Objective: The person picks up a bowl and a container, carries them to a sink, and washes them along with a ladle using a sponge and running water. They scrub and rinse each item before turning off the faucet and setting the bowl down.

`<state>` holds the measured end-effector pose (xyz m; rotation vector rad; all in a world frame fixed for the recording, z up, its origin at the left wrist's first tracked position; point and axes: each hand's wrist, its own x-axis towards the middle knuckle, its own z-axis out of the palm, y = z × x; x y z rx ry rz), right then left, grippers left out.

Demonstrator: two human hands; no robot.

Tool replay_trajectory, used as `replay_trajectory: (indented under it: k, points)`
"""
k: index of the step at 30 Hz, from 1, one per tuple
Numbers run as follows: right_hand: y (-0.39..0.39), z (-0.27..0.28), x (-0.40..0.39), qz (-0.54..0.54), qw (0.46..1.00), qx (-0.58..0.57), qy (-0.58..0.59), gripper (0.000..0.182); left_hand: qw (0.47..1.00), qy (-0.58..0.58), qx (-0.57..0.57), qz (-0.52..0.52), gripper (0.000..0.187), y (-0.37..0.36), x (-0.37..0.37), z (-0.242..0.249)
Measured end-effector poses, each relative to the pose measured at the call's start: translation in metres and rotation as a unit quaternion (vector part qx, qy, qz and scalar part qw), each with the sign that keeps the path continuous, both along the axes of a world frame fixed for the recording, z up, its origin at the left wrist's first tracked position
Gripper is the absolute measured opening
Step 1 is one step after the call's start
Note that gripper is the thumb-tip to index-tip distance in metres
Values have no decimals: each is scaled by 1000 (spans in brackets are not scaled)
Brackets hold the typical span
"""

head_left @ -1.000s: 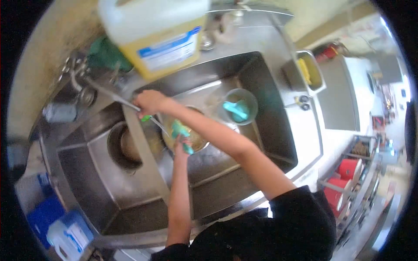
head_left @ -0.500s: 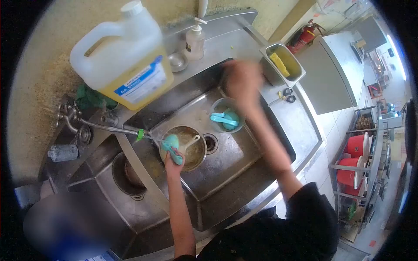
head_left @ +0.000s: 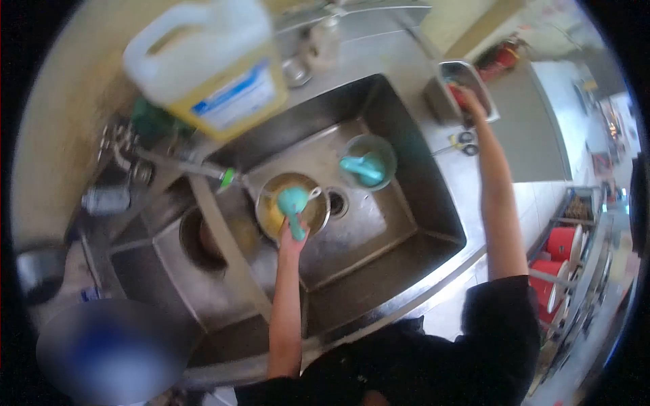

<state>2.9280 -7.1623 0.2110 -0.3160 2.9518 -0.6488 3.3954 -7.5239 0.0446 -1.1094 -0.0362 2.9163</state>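
My left hand [head_left: 294, 232] is closed around the handle of a turquoise soup spoon [head_left: 293, 201], its rounded bowl pointing away from me. The spoon is over a round metal bowl [head_left: 327, 215] in the sink [head_left: 379, 250], where a pale handle sticks out at the side. My right hand [head_left: 466, 100] reaches into a rectangular steel container [head_left: 441, 105] on the right-hand counter. Blur hides its fingers and whatever they touch. Between my arms, a translucent tub [head_left: 391, 172] in the sink holds more turquoise spoons [head_left: 363, 168].
A large jug of yellow cleaner [head_left: 223, 74] stands behind the sink beside a pump bottle [head_left: 323, 42]. A hose tap [head_left: 183, 164] extends over the divider. Scissors [head_left: 466, 143] lie below the steel container. Another person's blurred head [head_left: 112, 352] is at lower left, beside a second basin with a pot [head_left: 203, 240].
My right hand has moved from above the sink's far edge rightward into the steel container. My left hand still grips the spoon over the metal bowl. The camera view has shifted.
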Motion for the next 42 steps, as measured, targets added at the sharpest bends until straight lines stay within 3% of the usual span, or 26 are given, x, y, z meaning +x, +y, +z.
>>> replay_trajectory:
  k: [1, 2, 3, 4, 7, 9, 12, 13, 14, 16, 17, 18, 20, 24, 26, 28, 30, 31, 32, 33, 36, 37, 39, 40, 41, 42]
  points:
    - [-34, 54, 27, 66, 948, 312, 23, 27, 999, -2, 30, 15, 25, 1, -1, 1]
    - [13, 27, -17, 209, 923, 286, 154, 25, 998, -2, 60, 31, 25, 3, -3, 4]
    - [18, 49, -12, 100, 944, 264, 174, 24, 999, 10, 29, 41, 26, 6, -4, 20]
    - [26, 70, -11, 131, 911, 278, 275, 28, 999, 25, -3, 45, 26, 6, -7, 35]
    - [-52, 156, 120, -29, 981, -87, 172, 38, 998, -10, -21, 60, 26, 4, -7, 40]
    - [-110, 150, 199, 49, 970, -237, 35, 42, 997, 4, -21, 68, 28, 2, -5, 30]
    - [-206, 97, 308, 233, 948, -196, -91, 43, 996, 12, -49, 69, 30, 2, -4, 13]
    - [-238, 61, 335, 190, 948, -87, -241, 45, 996, 11, -63, 68, 30, 1, -4, 11]
    - [-252, -14, 362, 292, 907, -254, -168, 47, 993, -43, -77, 74, 28, 1, -6, 23]
    - [-286, -78, 388, 367, 906, -211, -15, 44, 979, -154, -109, 82, 24, 2, -14, 61]
    - [-298, -103, 386, 356, 926, -125, -10, 41, 965, -166, -193, 56, 24, 5, -10, 52]
    - [-313, -97, 366, 326, 929, -134, -115, 34, 962, -162, -222, 8, 25, 3, -6, 45]
    - [-337, -119, 349, 260, 953, -138, -74, 38, 947, -149, -271, -89, 28, 1, 2, 36]
    - [-330, -116, 384, 326, 935, -122, -74, 35, 919, -204, -336, 31, 26, -1, 0, 27]
    - [-319, -113, 378, 350, 926, -131, -54, 35, 870, -193, -453, -3, 29, 6, 7, 31]
    - [-334, -121, 351, 240, 959, -143, -51, 36, 900, -167, -395, -77, 37, 6, 11, 73]
    - [-339, -138, 343, 151, 966, -210, -21, 33, 906, -157, -390, -42, 39, 3, 10, 73]
    - [-335, -135, 346, -2, 910, -352, -220, 32, 901, -152, -405, -39, 38, -1, 9, 72]
    - [-324, -130, 353, -155, 775, -463, -401, 31, 896, -148, -418, -35, 38, -6, 9, 70]
    - [-314, -116, 362, -293, 575, -531, -549, 30, 887, -151, -434, -44, 33, -10, 8, 69]
    - [-275, -101, 371, -171, 539, -569, -597, 35, 925, -95, -365, -31, 29, -16, 10, 65]
    - [-276, -95, 381, -143, 620, -578, -511, 36, 921, -124, -362, -77, 27, -16, 8, 82]
    - [-279, -96, 385, 76, 858, -444, -248, 41, 906, -160, -377, -103, 28, -11, 6, 75]
    - [-282, -95, 387, 182, 917, -343, -95, 44, 898, -177, -386, -117, 28, -8, 4, 72]
    - [-288, -96, 387, 247, 919, -307, -32, 40, 893, -180, -391, -129, 28, -5, 3, 69]
    - [-296, -99, 377, 236, 944, -222, -64, 38, 888, -183, -397, -141, 27, -3, 0, 74]
